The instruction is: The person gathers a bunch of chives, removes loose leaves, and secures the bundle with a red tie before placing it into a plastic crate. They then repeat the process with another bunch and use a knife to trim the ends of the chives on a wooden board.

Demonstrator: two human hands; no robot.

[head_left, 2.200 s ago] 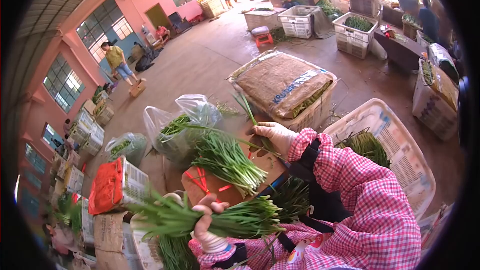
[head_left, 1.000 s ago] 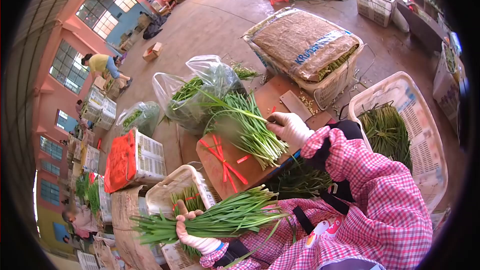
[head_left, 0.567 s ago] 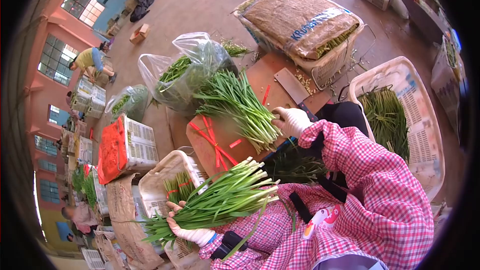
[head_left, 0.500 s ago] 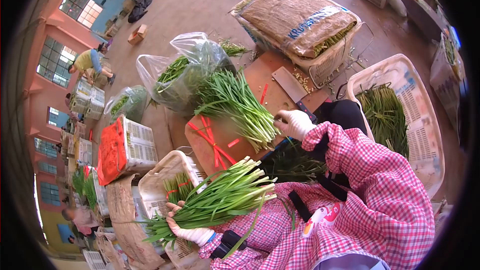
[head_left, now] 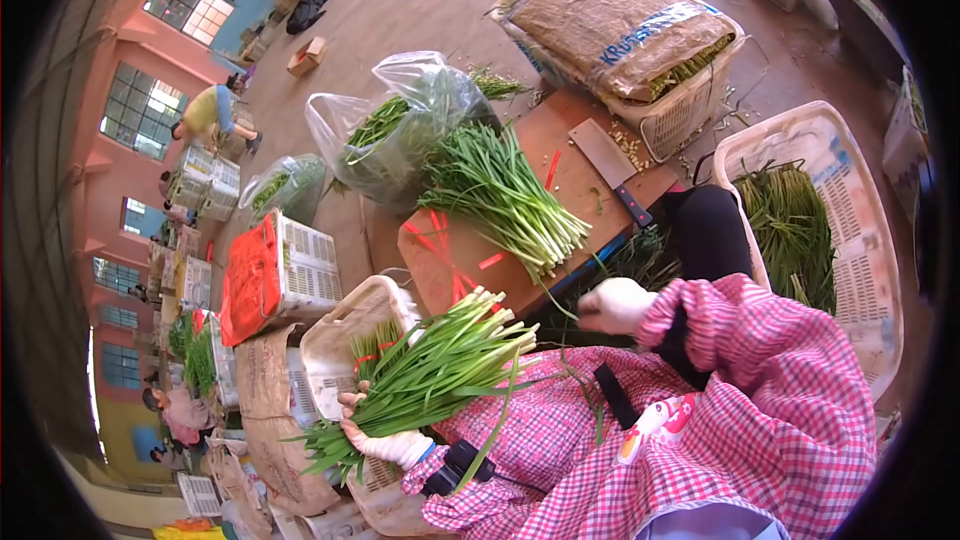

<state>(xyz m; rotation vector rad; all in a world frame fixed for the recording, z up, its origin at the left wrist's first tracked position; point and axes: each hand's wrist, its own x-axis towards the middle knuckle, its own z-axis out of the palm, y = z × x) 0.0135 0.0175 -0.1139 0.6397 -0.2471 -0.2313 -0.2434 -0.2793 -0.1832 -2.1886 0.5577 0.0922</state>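
My left hand, in a pale glove with bare fingertips showing, is closed around a thick bunch of garlic chives held across my lap. The pale cut ends of that bunch point right. My right hand, gloved and slightly blurred, is just off the front edge of the board, its fingers pinched on a thin chive stalk that trails from the board. A loose pile of chives lies on the board. Beside it are red strips and a cleaver with a dark handle.
A plastic crate with greens stands at my right. Beyond the board is a sack-covered crate. Clear plastic bags of greens stand at the far left of the board. A white basket holds red-tied bunches. Other people work along the wall.
My right hand has moved from the cut ends of the pile toward my lap, drawing a stalk with it. My left hand still holds its bunch. The whole view has shifted slightly.
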